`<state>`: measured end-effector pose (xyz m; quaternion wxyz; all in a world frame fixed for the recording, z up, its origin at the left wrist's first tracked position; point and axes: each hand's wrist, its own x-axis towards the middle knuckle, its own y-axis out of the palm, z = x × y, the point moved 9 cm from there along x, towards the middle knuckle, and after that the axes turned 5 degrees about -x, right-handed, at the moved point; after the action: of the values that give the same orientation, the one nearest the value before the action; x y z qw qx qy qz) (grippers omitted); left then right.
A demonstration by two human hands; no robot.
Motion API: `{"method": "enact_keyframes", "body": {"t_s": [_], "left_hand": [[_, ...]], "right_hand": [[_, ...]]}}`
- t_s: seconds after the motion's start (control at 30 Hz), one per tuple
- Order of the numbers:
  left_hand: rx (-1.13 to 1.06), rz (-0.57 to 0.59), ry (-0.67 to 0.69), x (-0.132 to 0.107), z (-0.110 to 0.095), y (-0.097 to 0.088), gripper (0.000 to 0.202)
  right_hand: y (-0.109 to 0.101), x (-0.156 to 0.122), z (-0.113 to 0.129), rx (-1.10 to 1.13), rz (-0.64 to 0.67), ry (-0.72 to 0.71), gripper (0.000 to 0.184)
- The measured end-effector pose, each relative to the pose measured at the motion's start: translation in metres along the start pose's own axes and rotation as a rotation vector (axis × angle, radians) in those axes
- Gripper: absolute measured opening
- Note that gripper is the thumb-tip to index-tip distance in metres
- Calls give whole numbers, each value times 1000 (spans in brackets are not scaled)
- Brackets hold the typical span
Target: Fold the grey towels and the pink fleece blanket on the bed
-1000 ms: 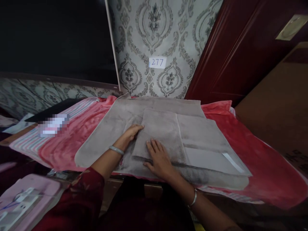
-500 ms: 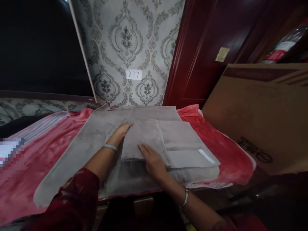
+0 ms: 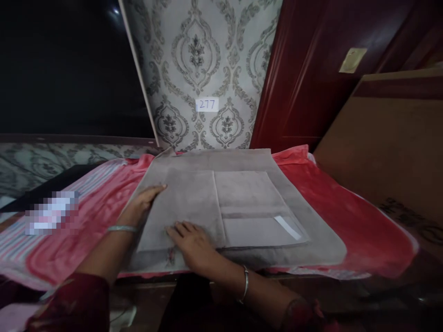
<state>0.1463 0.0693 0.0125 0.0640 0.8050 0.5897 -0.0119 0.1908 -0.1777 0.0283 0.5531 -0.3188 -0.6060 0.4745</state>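
A grey, soft-looking cloth [image 3: 242, 159] lies spread in front of me. On it lies a smaller folded panel [image 3: 187, 198] of the same grey, with a fold line down its middle and a white strip [image 3: 288, 228] near its right front corner. My left hand [image 3: 147, 198] rests along the panel's left edge, fingers stretched out towards the wall. Near the front edge, my right hand [image 3: 192, 242] presses flat on the panel with its fingers spread. Neither hand grips anything that I can see.
Red fabric [image 3: 321, 207] with striped parts lies under the grey cloth. A large cardboard box [image 3: 387, 152] stands at the right beside a dark red door [image 3: 311, 92]. A black screen [image 3: 62, 69] is at the left. A paper marked 277 [image 3: 206, 104] hangs on the patterned wall.
Both hands and the folded panel have shifted left. The grey cloth beneath reaches less far left and shows more on the right. The view has turned slightly left.
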Motion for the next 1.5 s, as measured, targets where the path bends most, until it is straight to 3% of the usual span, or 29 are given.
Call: {"method": "enact_keyframes", "body": {"t_s": [0.07, 0.13, 0.2, 0.3, 0.37, 0.43, 0.5, 0.73, 1.03, 1.27, 1.5], "left_hand": [[-89, 34, -93, -7, 28, -16, 34], [-140, 30, -170, -5, 45, -22, 26], [-119, 13, -224, 2, 53, -24, 21], [-52, 11, -210, 11, 53, -22, 18], [-43, 11, -168, 12, 52, -22, 19], [-46, 12, -142, 9, 51, -23, 21], [-35, 33, -134, 6, 52, -23, 24], [17, 55, -116, 6, 54, -21, 30], [57, -6, -19, 15, 61, -24, 33], [79, 67, -74, 14, 59, -20, 37], [119, 24, -8, 13, 51, -20, 41]], "right_hand": [[23, -1, 5, 67, 68, -31, 44], [25, 1, -9, 182, 98, -32, 35], [14, 9, -45, 279, 99, 77, 24], [-10, 15, -131, 223, 64, 459, 24], [-14, 13, -181, 145, 112, 703, 27], [-9, 15, -212, 105, 174, 845, 31], [2, 23, -229, 103, 205, 890, 33], [25, 53, -246, 146, 149, 936, 27], [35, 37, -258, 158, 37, 980, 22], [29, 55, -278, 199, 58, 1019, 25], [28, 56, -279, 196, 28, 1063, 19]]}}
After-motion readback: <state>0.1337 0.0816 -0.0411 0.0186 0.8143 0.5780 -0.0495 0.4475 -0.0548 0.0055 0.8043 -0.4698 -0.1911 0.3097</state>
